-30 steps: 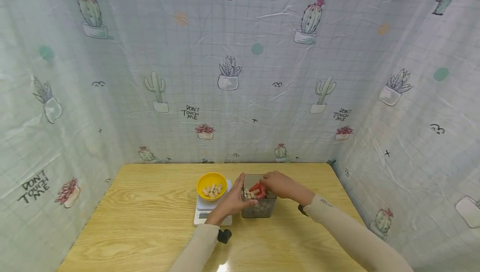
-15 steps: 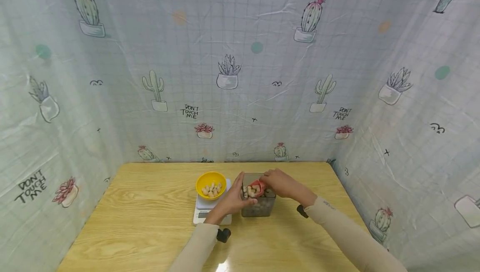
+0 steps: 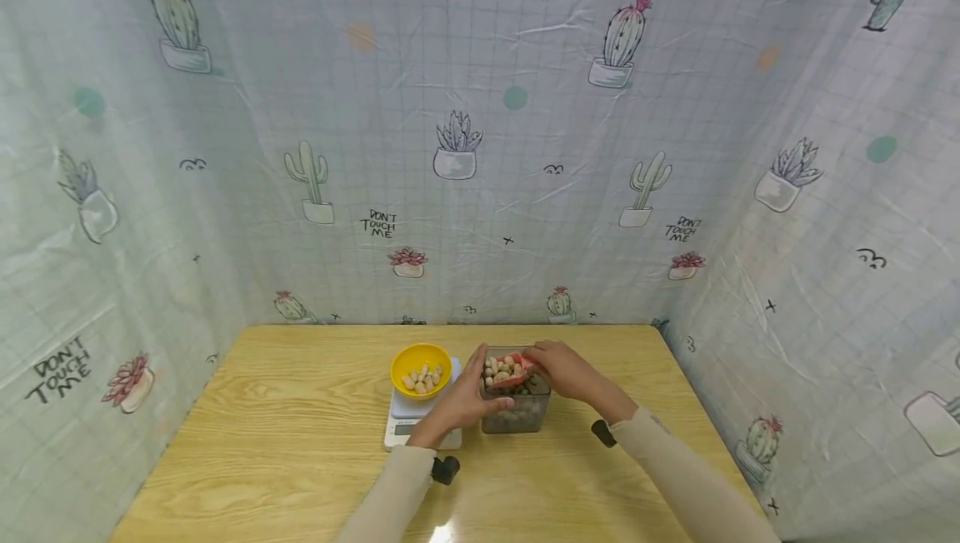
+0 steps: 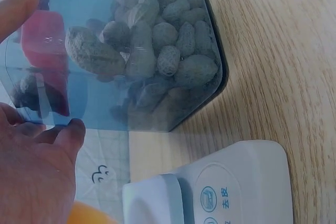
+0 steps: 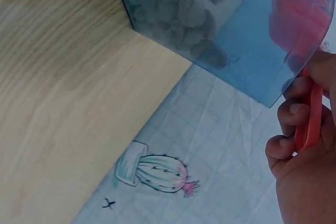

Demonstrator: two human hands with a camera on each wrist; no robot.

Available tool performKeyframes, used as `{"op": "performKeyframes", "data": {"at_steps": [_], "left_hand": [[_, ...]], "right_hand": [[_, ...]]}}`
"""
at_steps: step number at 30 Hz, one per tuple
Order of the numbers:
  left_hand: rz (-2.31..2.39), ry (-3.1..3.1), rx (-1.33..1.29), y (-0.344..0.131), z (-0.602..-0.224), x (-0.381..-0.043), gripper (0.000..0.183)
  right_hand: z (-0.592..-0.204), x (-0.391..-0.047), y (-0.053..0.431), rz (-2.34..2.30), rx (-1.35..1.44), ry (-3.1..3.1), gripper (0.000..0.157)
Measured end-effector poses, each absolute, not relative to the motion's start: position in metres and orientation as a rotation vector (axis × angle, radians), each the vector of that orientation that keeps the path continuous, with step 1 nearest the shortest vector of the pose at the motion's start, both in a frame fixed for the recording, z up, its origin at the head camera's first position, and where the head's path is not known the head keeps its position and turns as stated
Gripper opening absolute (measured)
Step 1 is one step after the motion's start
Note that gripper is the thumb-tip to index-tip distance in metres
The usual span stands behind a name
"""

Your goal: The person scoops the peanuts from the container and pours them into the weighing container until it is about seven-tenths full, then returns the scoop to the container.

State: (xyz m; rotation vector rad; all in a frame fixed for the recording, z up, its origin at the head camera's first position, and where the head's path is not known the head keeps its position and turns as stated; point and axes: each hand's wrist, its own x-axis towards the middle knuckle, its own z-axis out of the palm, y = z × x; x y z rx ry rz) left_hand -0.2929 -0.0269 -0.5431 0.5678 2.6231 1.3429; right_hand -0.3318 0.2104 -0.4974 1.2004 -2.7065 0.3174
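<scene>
A see-through grey container (image 3: 513, 422) with peanuts (image 4: 165, 35) in its lower part stands on the table. My left hand (image 3: 467, 397) holds its near left corner, thumb along the front and fingers on the left side. My right hand (image 3: 562, 368) grips the handle of a red scoop (image 5: 310, 124) at the right rim. Seen from the head, the scoop lies level at the container's mouth, heaped with peanuts. Left of the container, a yellow bowl (image 3: 401, 361) with several peanuts sits on a white kitchen scale (image 3: 423, 436).
The wooden table (image 3: 300, 426) runs back to a cactus-print curtain (image 3: 510, 210), which also hangs at both sides. My left forearm passes close by the scale's right side. A yellow edge of the bowl (image 4: 89, 214) shows low in the left wrist view.
The red scoop has come up through the peanuts and turned level, now full. My right hand has shifted slightly with it. My left hand keeps its hold on the container.
</scene>
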Motion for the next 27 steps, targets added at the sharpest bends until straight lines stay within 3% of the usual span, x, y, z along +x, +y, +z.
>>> {"op": "performKeyframes", "data": {"at_steps": [27], "left_hand": [[1.293, 2.648, 0.533, -0.028, -0.545, -0.295, 0.111]], "right_hand": [[-0.519, -0.321, 0.231, 0.715, 0.911, -2.714, 0.028]]}}
